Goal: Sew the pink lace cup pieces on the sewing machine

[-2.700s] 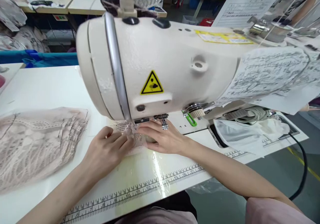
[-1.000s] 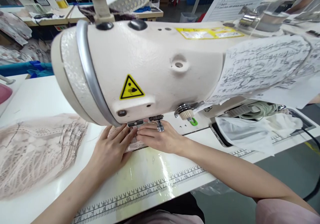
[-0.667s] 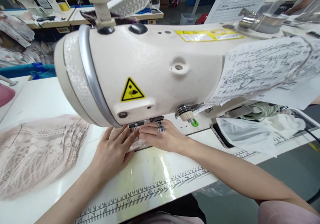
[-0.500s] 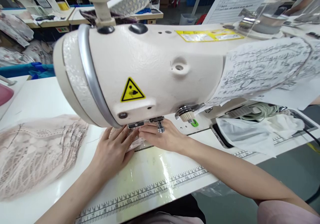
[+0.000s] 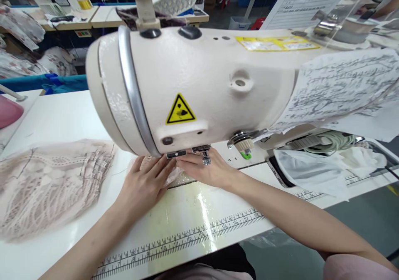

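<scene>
A sewing machine (image 5: 212, 84) spans the view above both hands. My left hand (image 5: 145, 184) lies with fingers stretched out and slightly spread on a small piece of pale pink lace fabric (image 5: 171, 179) below the machine's head. From the other side, my right hand (image 5: 208, 169) has its fingers pressed together at the same fabric, close to the presser-foot area. Its fingertips are partly hidden by the machine, as is the needle. Left of my left hand lies a stack of pale pink lace pieces (image 5: 56, 184) with loose dark threads.
A printed ruler (image 5: 177, 244) runs along the table's front edge. At right are a phone (image 5: 280, 172), white cloth (image 5: 311, 169) and a coiled hose (image 5: 330, 140). Handwritten paper (image 5: 339, 88) covers the machine arm. A pink object (image 5: 9, 112) stands far left.
The whole view has shifted, so the machine appears farther right. Less of the lace fabric shows between my hands, and my hands keep nearly the same place at the machine.
</scene>
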`<state>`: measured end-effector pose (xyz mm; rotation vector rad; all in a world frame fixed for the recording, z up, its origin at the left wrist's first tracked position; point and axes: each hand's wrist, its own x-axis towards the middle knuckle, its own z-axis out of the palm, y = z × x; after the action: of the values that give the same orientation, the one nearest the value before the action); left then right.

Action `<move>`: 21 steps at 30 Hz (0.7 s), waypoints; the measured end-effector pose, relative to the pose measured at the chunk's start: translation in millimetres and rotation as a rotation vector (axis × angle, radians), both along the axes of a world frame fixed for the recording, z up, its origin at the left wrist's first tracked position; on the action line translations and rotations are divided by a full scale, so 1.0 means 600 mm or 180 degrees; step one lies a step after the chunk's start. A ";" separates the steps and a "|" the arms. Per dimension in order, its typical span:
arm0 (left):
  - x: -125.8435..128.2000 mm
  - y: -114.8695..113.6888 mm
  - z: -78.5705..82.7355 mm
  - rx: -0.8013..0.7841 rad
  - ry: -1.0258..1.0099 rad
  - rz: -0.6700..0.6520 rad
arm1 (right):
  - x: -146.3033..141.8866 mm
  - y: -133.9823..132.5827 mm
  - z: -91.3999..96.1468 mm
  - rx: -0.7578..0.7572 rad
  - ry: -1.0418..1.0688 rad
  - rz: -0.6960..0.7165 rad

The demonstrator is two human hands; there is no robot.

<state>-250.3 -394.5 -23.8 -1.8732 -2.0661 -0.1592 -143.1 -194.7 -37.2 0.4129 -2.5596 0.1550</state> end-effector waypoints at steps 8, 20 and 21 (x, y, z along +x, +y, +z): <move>-0.012 -0.011 0.002 0.0099 -0.0126 -0.0323 | 0.013 -0.021 0.009 0.0517 0.0364 -0.0262; -0.029 -0.015 0.004 0.0151 -0.0295 -0.0282 | -0.001 -0.033 -0.014 0.0192 0.0211 0.0214; -0.029 -0.015 0.003 0.0134 -0.0279 -0.0275 | -0.001 -0.034 -0.014 0.0167 0.0213 0.0211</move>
<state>-267.4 -403.7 -21.8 -1.9634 -2.0221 -0.3091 -143.8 -215.1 -45.7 0.5147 -2.4899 0.0966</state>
